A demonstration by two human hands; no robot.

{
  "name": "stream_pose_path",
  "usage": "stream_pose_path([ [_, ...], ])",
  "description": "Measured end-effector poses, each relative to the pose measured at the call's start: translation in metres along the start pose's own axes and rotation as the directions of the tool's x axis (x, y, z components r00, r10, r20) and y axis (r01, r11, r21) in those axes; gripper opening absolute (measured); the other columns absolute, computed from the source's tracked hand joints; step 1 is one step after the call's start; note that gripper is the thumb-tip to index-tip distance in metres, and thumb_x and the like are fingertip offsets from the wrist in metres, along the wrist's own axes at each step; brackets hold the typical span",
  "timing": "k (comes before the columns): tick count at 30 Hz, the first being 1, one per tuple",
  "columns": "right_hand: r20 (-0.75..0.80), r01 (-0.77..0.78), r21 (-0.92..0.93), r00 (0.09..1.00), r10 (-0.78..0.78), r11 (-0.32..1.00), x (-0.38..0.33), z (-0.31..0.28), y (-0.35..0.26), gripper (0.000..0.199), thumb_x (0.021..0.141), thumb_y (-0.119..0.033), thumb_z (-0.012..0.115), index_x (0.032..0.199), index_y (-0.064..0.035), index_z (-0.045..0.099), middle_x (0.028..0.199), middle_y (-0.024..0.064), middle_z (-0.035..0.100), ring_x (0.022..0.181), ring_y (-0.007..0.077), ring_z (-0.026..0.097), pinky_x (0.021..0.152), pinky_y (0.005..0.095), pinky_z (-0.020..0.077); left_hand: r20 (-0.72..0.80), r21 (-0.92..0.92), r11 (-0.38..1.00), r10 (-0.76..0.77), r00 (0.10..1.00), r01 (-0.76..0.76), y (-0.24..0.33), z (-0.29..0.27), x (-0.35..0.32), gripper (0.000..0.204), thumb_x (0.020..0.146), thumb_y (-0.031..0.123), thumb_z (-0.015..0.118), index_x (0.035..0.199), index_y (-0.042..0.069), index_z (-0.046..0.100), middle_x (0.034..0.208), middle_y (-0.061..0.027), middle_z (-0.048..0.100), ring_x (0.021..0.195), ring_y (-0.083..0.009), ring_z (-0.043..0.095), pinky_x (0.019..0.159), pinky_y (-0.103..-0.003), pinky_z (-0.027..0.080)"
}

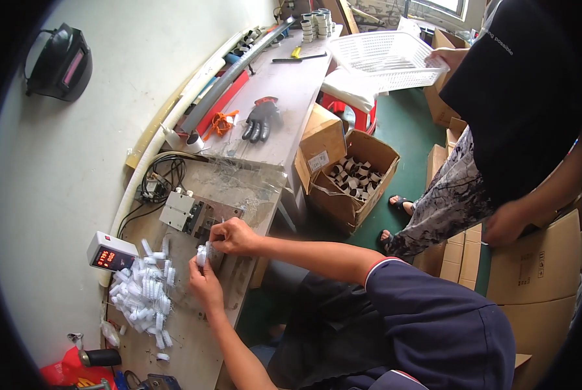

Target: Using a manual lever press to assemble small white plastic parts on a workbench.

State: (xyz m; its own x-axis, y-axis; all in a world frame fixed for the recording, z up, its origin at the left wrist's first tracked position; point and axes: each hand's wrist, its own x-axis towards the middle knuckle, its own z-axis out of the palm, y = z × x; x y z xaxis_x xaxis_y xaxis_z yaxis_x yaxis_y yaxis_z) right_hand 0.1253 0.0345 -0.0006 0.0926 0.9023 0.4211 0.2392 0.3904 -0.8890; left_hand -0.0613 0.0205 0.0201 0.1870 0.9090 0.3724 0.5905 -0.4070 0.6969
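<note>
left hand [206,286] pinches white piece [202,255]; right hand [234,236] touches it

Open bench [197,341] separates white pile [145,296] from left forearm [236,348].

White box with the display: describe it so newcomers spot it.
Find the workbench along the white wall, then its heap of small white ribbed pieces. The white box sits at the heap's upper left in view; unlike them, it has a dark panel with red digits.
</note>
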Motion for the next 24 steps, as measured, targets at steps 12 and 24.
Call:
stream_pose_path([
  [12,-0.017,0.012,-0.16,1.0,-0.015,0.987,-0.004,-0.001,-0.004,0.014,0.076,-0.018,0.07,0.085,-0.0081,0.073,0.074,0.0153,0.069,0.072,0.035,0.07,0.064,0.0434,0.0539,0.002,0.119,0.991,0.059,0.998,-0.059,-0.005,0.006,-0.006,0.019,0.099,0.013,0.062,0.116,0.004,0.065,0.103,-0.0213,0.071,0.092,-0.042,0.069,0.076,-0.049,0.052],
  [24,0.017,0.006,-0.181,1.0,-0.003,0.983,-0.003,-0.001,-0.005,0.015,0.078,-0.018,0.071,0.089,-0.009,0.074,0.075,0.0142,0.07,0.072,0.0334,0.07,0.065,0.0427,0.0537,-0.033,0.211,0.968,0.148,0.988,-0.138,-0.002,0.006,-0.008,0.019,0.099,0.011,0.06,0.116,0.005,0.063,0.105,-0.0206,0.07,0.096,-0.0436,0.067,0.079,-0.05,0.051],
])
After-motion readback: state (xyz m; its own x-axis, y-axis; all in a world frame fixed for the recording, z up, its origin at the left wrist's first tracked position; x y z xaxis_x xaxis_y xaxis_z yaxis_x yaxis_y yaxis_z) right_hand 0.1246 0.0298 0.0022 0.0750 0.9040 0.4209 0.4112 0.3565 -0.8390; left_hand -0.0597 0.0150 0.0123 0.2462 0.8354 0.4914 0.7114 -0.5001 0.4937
